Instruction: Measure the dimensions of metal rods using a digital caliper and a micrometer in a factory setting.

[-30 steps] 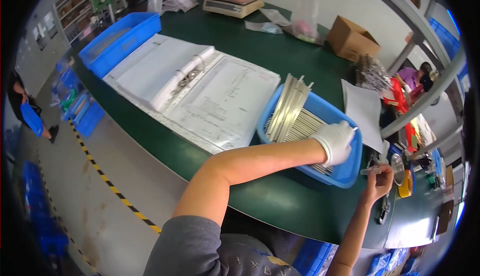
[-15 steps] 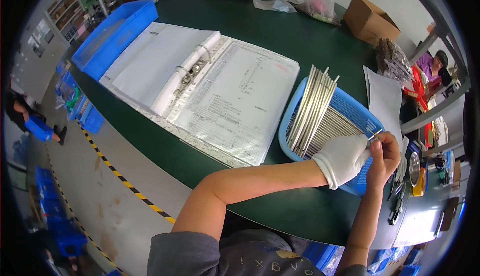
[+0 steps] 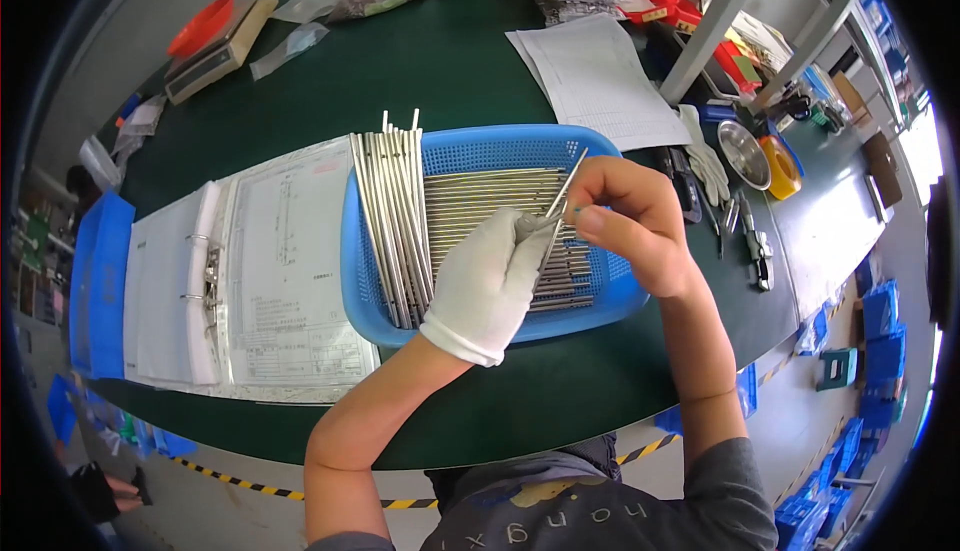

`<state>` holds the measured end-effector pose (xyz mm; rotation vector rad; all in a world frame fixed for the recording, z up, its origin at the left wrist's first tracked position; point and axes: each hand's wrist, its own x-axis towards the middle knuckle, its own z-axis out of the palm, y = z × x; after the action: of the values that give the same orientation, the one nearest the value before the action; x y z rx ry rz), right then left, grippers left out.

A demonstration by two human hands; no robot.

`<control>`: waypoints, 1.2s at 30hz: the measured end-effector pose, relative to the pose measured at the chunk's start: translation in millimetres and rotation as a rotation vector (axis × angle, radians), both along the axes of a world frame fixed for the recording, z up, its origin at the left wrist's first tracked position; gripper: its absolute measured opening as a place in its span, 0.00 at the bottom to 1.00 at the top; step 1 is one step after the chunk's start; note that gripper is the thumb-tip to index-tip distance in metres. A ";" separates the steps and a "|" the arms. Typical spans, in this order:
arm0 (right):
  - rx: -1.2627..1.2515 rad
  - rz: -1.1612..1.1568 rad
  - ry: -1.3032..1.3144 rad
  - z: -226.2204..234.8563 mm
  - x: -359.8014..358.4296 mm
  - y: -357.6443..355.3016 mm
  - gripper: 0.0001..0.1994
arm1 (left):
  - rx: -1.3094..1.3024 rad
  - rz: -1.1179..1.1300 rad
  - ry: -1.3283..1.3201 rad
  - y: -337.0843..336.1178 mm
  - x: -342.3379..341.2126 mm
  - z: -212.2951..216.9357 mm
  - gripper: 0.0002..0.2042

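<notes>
Works at a dark green bench (image 3: 470,66), over a blue perforated plastic basket (image 3: 500,135) apparently meant to corral slim silver metal rods (image 3: 395,221). In the white-gloved left hand (image 3: 482,286), grips one slanted rod (image 3: 576,169) above it, likely for steadiness; in the bare right hand (image 3: 642,226), curls fingers beside that, cannot tell whether pinching. Has open room beyond the basket, less before the bench's near edge.

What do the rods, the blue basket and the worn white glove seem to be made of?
Rods: probably metal, smooth and shiny, with bright highlights along their length. Basket: likely moulded plastic, slightly glossy, with perforated walls. Glove: apparently soft fabric, matte, with wrinkles and a thick cuff; exact fibre unclear.
</notes>
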<state>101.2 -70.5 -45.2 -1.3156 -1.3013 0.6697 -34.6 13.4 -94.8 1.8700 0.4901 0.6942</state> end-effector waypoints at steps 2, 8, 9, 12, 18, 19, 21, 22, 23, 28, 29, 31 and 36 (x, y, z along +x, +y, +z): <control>0.004 -0.004 -0.056 -1.8 -2.7 0.7 0.07 | 0.015 -0.019 0.017 -0.9 -1.5 -0.1 0.08; 0.069 -0.060 -0.256 -6.7 -17.8 6.3 0.05 | 0.257 0.003 0.053 1.8 -4.8 -4.9 0.10; 0.108 -0.091 -0.251 -7.9 -15.1 4.6 0.05 | 0.234 -0.004 0.073 1.0 -3.1 -3.7 0.11; 0.068 -0.167 -0.180 -2.2 -9.6 0.9 0.06 | 0.119 -0.027 0.039 0.4 -1.9 -2.3 0.11; 0.023 -0.034 -0.395 -8.9 -20.9 10.1 0.05 | 0.224 0.004 0.059 0.2 -5.9 -6.0 0.10; 0.018 -0.034 -0.427 -8.3 -22.4 9.8 0.05 | 0.200 -0.002 0.034 0.6 -3.8 -9.2 0.10; 0.044 -0.059 -0.425 -7.9 -27.4 8.4 0.05 | 0.174 -0.006 0.008 0.3 -1.8 -10.9 0.10; 0.049 -0.085 -0.438 -7.8 -28.8 7.7 0.06 | 0.178 -0.001 0.003 -0.2 -1.4 -10.4 0.10; 0.055 -0.110 -0.452 -7.7 -29.8 6.8 0.06 | 0.181 0.005 -0.002 -0.8 -1.6 -9.8 0.10; 0.154 -0.212 -0.193 -14.5 -21.1 5.2 0.07 | 0.174 -0.004 0.025 1.4 -5.9 0.6 0.11; 0.123 -0.217 -0.132 -13.4 -20.3 4.3 0.07 | 0.162 -0.013 0.027 1.2 -6.0 1.6 0.11; 0.131 -0.160 -0.199 -15.5 -18.5 6.3 0.07 | 0.170 -0.012 -0.016 0.8 -4.3 0.5 0.11; 0.131 -0.096 -0.230 -19.3 -19.6 10.1 0.08 | 0.164 0.006 -0.062 1.5 -4.4 -3.4 0.12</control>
<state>81.6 -60.3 -64.4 -1.3669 -1.4303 0.3676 -38.9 14.9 -98.2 1.9936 0.4095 0.8149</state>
